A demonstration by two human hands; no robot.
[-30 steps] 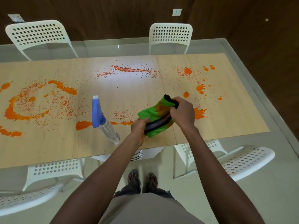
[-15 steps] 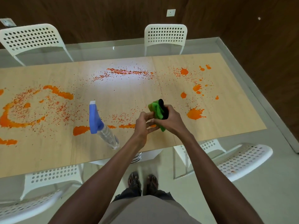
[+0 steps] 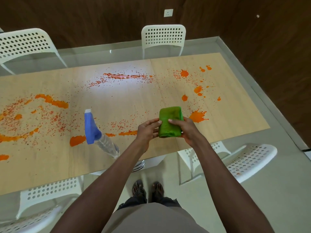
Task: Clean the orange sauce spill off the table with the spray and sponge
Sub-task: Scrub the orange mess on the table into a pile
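Both hands, left hand [image 3: 149,130] and right hand [image 3: 186,130], now clamp the refolded green sponge cloth [image 3: 170,121], its clean face seemingly upward; orange sauce splatters [image 3: 198,116] await wiping

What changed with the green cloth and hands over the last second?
The green sponge cloth, earlier a crumpled bunch showing orange stains and a black side, is now folded into a neat pad with a clean green face up. The left hand and right hand still hold it from either side. The blue-headed clear spray bottle and the orange sauce splatters are unchanged.
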